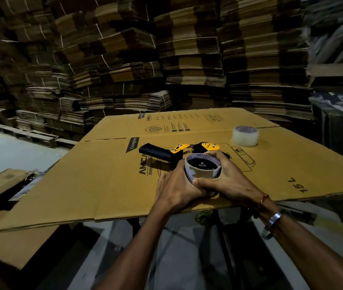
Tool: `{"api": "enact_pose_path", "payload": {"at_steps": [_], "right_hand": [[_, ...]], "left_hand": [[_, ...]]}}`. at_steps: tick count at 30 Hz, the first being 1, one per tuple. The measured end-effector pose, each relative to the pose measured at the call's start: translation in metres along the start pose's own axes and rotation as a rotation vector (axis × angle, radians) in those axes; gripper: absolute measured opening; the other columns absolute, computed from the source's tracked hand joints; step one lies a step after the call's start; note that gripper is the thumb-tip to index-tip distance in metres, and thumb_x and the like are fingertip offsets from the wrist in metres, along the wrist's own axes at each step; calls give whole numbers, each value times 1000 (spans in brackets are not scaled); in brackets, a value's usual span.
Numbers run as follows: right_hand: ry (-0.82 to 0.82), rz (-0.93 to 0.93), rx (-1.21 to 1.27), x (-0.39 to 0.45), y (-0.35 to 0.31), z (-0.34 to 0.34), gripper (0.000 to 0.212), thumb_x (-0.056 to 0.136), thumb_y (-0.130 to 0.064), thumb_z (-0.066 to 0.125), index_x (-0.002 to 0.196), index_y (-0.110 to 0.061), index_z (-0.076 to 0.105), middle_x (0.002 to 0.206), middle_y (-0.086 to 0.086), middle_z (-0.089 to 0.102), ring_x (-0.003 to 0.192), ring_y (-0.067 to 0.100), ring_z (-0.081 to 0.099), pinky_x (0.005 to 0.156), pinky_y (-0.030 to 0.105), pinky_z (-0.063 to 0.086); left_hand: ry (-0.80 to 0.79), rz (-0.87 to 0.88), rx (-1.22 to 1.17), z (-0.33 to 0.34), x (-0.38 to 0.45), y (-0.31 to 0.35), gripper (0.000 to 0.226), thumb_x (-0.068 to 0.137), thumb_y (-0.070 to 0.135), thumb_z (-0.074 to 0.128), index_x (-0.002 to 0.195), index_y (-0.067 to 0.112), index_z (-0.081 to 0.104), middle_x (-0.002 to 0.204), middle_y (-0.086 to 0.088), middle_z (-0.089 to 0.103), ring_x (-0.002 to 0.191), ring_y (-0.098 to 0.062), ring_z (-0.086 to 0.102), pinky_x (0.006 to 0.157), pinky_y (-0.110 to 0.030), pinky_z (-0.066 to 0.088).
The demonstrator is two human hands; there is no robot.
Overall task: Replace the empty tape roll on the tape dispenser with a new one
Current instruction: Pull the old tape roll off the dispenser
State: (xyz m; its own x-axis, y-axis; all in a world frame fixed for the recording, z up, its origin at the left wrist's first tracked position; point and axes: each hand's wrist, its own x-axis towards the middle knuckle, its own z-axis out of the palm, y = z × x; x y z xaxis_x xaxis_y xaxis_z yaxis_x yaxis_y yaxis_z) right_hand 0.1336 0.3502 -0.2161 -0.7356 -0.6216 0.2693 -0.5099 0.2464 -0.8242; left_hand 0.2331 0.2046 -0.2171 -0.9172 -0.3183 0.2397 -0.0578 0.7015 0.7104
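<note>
Early stage: left hand (174,190) & right hand (226,181) both gripping empty core (202,173), not yet off dispenser (179,152); new roll (245,136) untouched on cardboard (103,185), well apart, yet to fit

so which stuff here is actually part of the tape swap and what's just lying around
Part of the job:
- tape dispenser
- empty core, gripped by both hands, left and right
- new tape roll

Just lying about:
- flattened cardboard sheet under it all
- stacked cardboard behind
</note>
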Motion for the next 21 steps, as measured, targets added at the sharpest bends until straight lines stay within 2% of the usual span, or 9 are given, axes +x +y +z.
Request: {"api": "enact_pose_path", "payload": {"at_steps": [6,16,21], "right_hand": [[-8,6,-11,4,1,-2,90,52,-57,91,129,-38,49,123,-11,69,112,10,67,97,44,56],[-2,19,65,4,4,0,92,50,-57,93,130,-36,50,124,-9,68,113,12,67,98,44,56],[-17,11,57,3,3,-1,85,54,-52,92,127,-39,51,122,-11,69,111,9,69,99,44,56]], "left_hand": [[14,-7,14,2,2,-2,98,47,72,72,133,39,40,118,14,65,111,-17,60,103,-49,43],[11,2,40,1,1,-1,94,49,72,72,131,36,42,114,12,66,105,-18,62,97,-47,47],[26,-6,56,3,4,-5,95,46,76,73,128,38,43,115,14,64,107,-18,60,97,-47,47]]}}
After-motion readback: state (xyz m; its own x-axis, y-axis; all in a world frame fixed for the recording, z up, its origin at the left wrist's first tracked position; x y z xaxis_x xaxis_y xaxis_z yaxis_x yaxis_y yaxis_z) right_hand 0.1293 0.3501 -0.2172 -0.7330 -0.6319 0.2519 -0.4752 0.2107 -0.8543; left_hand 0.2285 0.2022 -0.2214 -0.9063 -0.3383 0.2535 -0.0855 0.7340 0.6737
